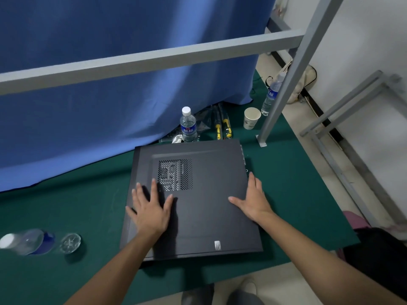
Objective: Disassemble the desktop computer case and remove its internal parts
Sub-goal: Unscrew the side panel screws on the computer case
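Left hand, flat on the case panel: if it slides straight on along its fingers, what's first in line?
The left hand points up-image across the computer case side panel. First comes the perforated vent grille, just off its fingertips. Beyond the case's far edge stands a water bottle, though depth is unclear.

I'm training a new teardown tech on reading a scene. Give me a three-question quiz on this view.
1. True or false: the computer case lies flat with its side panel on.
2. Where does the left hand rest? A) beside the vent grille B) on the paper cup C) on the upright bottle
3. Fill in: the right hand lies flat at the panel's ____ edge.

Key: 1 true; 2 A; 3 right.
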